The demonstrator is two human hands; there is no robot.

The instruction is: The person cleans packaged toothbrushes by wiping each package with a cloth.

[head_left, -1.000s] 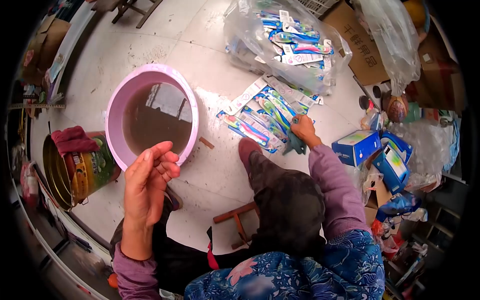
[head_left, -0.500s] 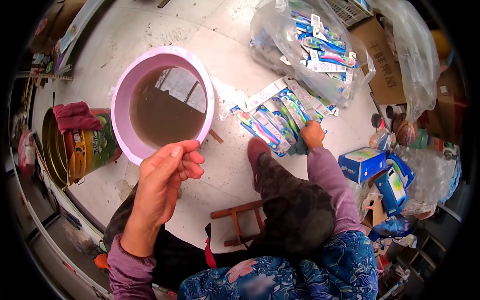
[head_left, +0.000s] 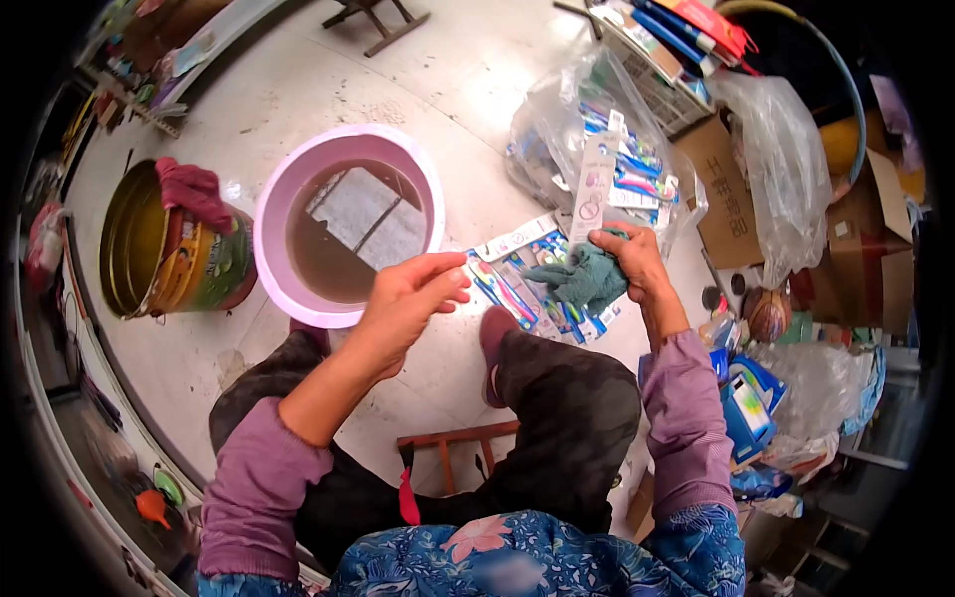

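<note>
My right hand (head_left: 642, 267) is closed on a crumpled green cloth (head_left: 585, 281) and on the lower end of a white toothbrush package (head_left: 594, 184), which stands up from the fingers. Below it, several packaged toothbrushes (head_left: 502, 294) lie on the floor, partly hidden by the cloth. My left hand (head_left: 413, 303) hovers between the pink basin and the packages, fingers bent and apart, holding nothing. Murky water fills part of the pink basin (head_left: 269, 244). Behind the raised package is a clear plastic bag (head_left: 542, 119) full of more toothbrush packages.
A large tin (head_left: 214, 269) with a red cloth (head_left: 194, 192) on its rim stands at the left. Cardboard boxes (head_left: 718, 189), a white crate (head_left: 652, 75) and blue boxes (head_left: 746, 413) crowd the right. A small wooden stool (head_left: 448, 438) is between my legs.
My right hand has risen from the floor with the green cloth and a toothbrush package. My left hand has moved right, toward the packages. The camera view has shifted.
</note>
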